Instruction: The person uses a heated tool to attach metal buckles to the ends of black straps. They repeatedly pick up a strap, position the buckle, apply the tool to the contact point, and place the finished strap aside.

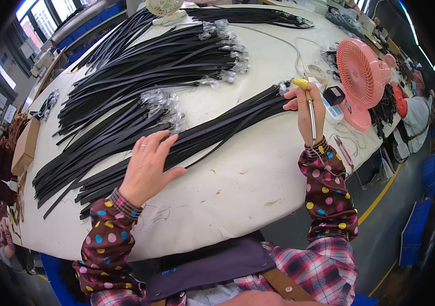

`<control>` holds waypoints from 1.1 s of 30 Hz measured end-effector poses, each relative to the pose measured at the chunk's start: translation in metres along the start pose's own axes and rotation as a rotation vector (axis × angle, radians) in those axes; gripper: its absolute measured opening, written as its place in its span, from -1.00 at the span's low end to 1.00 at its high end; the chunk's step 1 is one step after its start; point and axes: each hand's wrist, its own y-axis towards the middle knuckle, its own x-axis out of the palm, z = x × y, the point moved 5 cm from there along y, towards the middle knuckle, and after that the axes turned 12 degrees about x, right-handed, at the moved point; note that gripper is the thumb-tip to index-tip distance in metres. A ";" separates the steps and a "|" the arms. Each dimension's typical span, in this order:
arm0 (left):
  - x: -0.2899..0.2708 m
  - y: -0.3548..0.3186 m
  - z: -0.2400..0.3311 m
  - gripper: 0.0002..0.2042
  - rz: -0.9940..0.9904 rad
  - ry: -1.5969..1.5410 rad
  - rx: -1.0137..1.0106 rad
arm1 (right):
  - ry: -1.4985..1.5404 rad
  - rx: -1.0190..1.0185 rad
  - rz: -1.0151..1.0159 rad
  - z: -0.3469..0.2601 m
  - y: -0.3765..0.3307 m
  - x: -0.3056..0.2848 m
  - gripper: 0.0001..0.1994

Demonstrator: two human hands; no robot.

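My left hand [151, 166], fingers spread, rests at the edge of a long bundle of black flat straps [217, 125] on the white table. It wears a ring and holds nothing. My right hand [307, 109] is closed around a pen-shaped tool [310, 109] with a yellow end and a silver shaft; a thin cord runs by the wrist. That hand is over the right end of the same bundle, where small clear-wrapped pieces [283, 88] show. Beyond my left hand lies another strap pile [107, 135] with clear plastic wrapping [161, 104] on its ends.
Larger strap piles [151, 66] cover the far part of the white table [238, 188]. At the right stand a pink fan [360, 74], a small black box [334, 95] and pink-handled snips [344, 150]. A cardboard box [25, 145] is at the left edge. Another person [414, 122] sits at the far right.
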 end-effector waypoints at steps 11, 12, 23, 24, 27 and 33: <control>0.078 0.168 0.039 -0.49 -0.232 -0.095 -0.069 | 0.172 -0.014 0.138 -0.004 0.007 -0.041 -0.82; 0.077 0.170 0.040 -0.56 -0.256 -0.108 -0.085 | 0.180 -0.019 0.132 -0.005 0.007 -0.041 -0.83; -0.030 0.159 0.048 -0.74 0.350 0.034 -0.051 | 0.227 -0.036 0.200 0.001 0.008 -0.061 -0.83; -0.036 0.151 0.056 -0.75 0.411 0.060 0.042 | 0.222 -0.039 0.210 0.001 0.007 -0.063 -0.83; 0.025 0.112 0.051 -0.72 -0.235 0.043 0.193 | 0.211 -0.027 0.159 0.002 0.007 -0.050 -0.82; 0.006 0.061 0.054 -0.71 0.002 0.237 0.239 | 0.006 0.019 -0.138 -0.004 -0.007 -0.012 -0.77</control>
